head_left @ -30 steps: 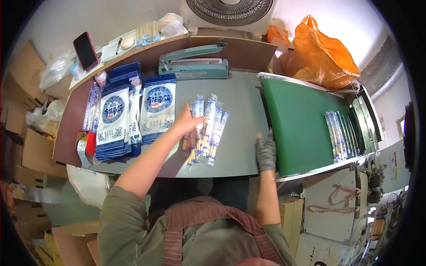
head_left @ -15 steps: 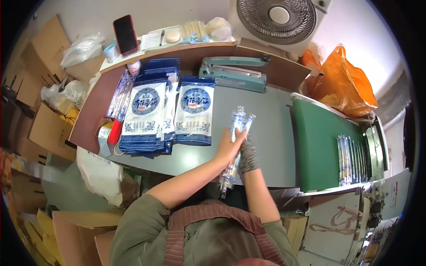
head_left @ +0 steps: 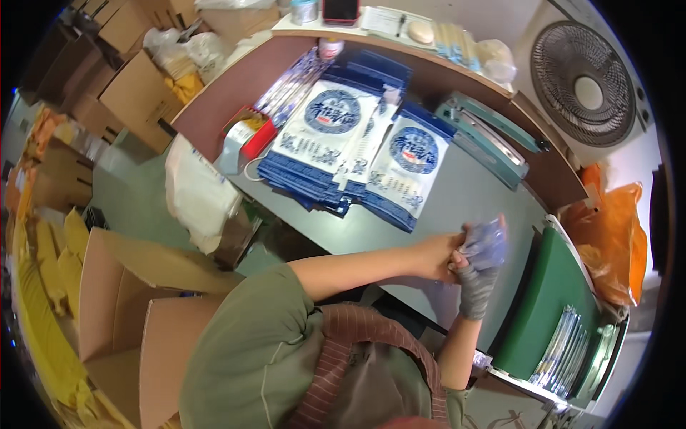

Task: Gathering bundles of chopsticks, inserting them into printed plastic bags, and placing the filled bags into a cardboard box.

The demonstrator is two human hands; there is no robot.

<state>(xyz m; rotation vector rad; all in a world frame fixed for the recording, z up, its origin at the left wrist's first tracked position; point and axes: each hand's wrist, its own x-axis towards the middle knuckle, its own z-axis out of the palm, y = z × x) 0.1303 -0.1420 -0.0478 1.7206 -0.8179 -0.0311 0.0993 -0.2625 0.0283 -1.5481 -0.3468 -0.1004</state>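
A bundle of slim plastic-wrapped sticks with blue print (head_left: 487, 242) is held over the grey tabletop, tipped so its end shows, slightly blurred. My right hand (head_left: 477, 277), in a grey fingerless glove, is closed around it. Bare and pressed against the right one, my left hand (head_left: 444, 256) is closed at the bundle's near side; its fingertips are partly hidden. To the left lie stacked blue-and-white printed pouches (head_left: 325, 136), with another pile of the same pouches (head_left: 411, 168) nearest the hands. More wrapped sticks (head_left: 561, 354) rest in a row at the right.
A teal hand sealer (head_left: 486, 139) stands behind the pouches. The green belt (head_left: 547, 300) runs along the right side, below an orange bag (head_left: 607, 243). A red box (head_left: 249, 132) sits at the table's left. An open carton (head_left: 143, 322) is at my left; a fan (head_left: 586, 79) stands behind.
My view has turned, shifting the table's contents across the picture. The bundle, upright between both hands before, is now tipped end-on, and my left forearm reaches farther across.
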